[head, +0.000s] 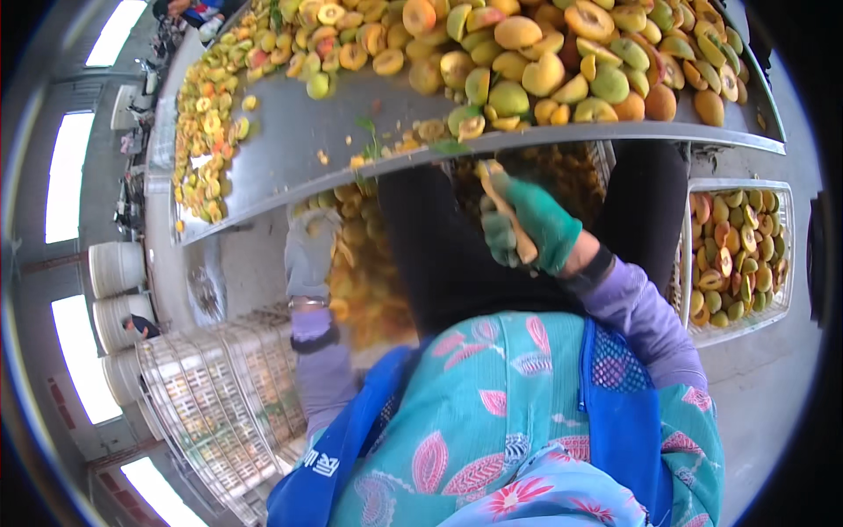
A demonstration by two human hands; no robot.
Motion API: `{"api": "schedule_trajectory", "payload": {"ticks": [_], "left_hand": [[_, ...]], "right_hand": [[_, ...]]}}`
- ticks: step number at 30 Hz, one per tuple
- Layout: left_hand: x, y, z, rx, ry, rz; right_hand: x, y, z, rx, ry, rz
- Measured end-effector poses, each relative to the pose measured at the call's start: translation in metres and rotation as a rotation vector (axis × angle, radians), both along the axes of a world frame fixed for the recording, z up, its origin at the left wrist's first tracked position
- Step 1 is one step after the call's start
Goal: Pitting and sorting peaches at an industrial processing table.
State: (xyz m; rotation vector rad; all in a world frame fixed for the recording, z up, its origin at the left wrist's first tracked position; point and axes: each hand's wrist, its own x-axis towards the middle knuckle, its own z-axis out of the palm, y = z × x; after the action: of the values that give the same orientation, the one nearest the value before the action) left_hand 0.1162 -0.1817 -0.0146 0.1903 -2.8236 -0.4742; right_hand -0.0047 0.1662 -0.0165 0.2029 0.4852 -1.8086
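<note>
My right hand [537, 221], in a green glove, grips a wooden-handled tool [506, 207] above my lap. Its upper end is near the table's front edge; the shape of its tip cannot be made out. My left hand [311, 253] wears a pale grey glove and reaches over the left side of a heap of peach halves [365, 263], low beside my leg. Blur hides whether its fingers hold a piece. Whole and halved yellow peaches [543, 72] are piled on the metal table [290, 141] in front of me.
A white plastic crate [741, 336] of peaches stands on the floor at right. Dark fruit pieces [546, 178] lie between my knees under the table. Stacked white crates [211, 402] are at lower left, large white tubs [117, 270] behind. People [141, 326] are farther off.
</note>
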Motion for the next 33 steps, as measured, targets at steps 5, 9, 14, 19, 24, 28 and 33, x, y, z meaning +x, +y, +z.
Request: {"api": "schedule_trajectory", "payload": {"ticks": [5,9,14,19,24,28,33], "left_hand": [[-0.135,0.08,0.083,0.04,-0.277,0.24],[-0.266,0.08,0.04,-0.233,-0.273,0.313],[-0.28,0.096,0.021,0.152,-0.408,0.192],[-0.191,0.112,0.029,0.351,0.024,-0.236],[-0.138,0.168,0.026,0.995,0.101,-0.165],[-0.12,0.173,0.025,1.068,0.113,-0.26],[-0.122,0.182,0.012,1.778,0.065,-0.067]], "right_hand": [[0.005,0.009,0.012,0.297,0.295,-0.002],[-0.005,-0.007,0.023,0.309,0.143,-0.098],[-0.022,-0.013,0.023,0.562,0.695,-0.299],[-0.044,-0.057,0.0,0.707,1.173,-0.573],[-0.057,-0.068,0.015,0.723,1.028,-0.66],[-0.014,-0.038,0.011,0.793,1.338,-0.655],[0.01,-0.035,0.008,0.913,1.361,-0.398]]}}
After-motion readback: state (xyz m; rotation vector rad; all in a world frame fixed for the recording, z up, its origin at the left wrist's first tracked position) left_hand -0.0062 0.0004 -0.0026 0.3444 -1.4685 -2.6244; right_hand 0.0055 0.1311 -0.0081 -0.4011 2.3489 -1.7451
